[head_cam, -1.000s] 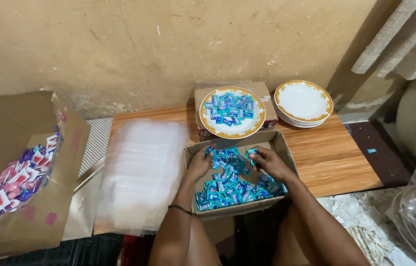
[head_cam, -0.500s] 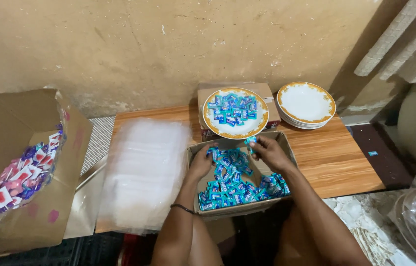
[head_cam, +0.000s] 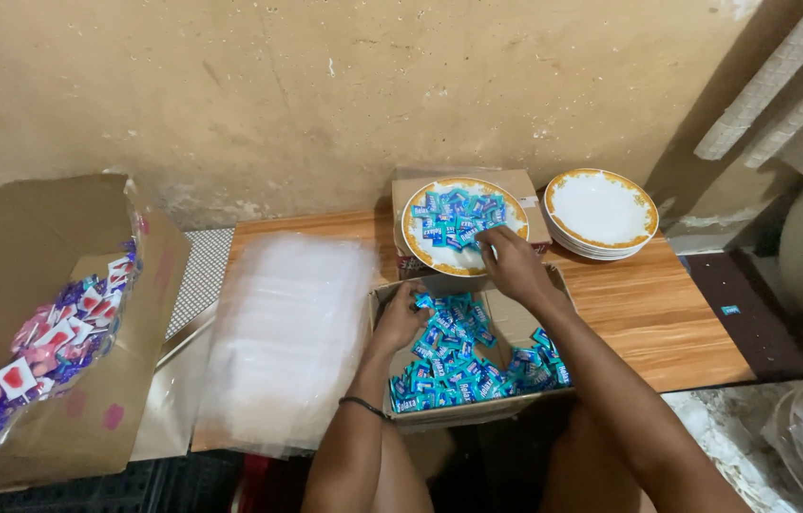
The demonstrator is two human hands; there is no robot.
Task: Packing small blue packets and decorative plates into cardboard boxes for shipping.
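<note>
Blue foil-wrapped sweets (head_cam: 463, 366) fill the low cardboard box (head_cam: 506, 407) overhanging the wooden counter (head_cam: 653, 313) – left hand (head_cam: 401, 318) pinches some, right hand (head_cam: 514, 264) drops others on the heaped gold-rimmed plate (head_cam: 417, 239), grip unclear – spills likely.

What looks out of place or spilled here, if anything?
Nothing spilled. One small blue bit lies alone on the dark surface right of the wooden table, away from the blue sachets in the box and on the plate. Too small to identify.
</note>
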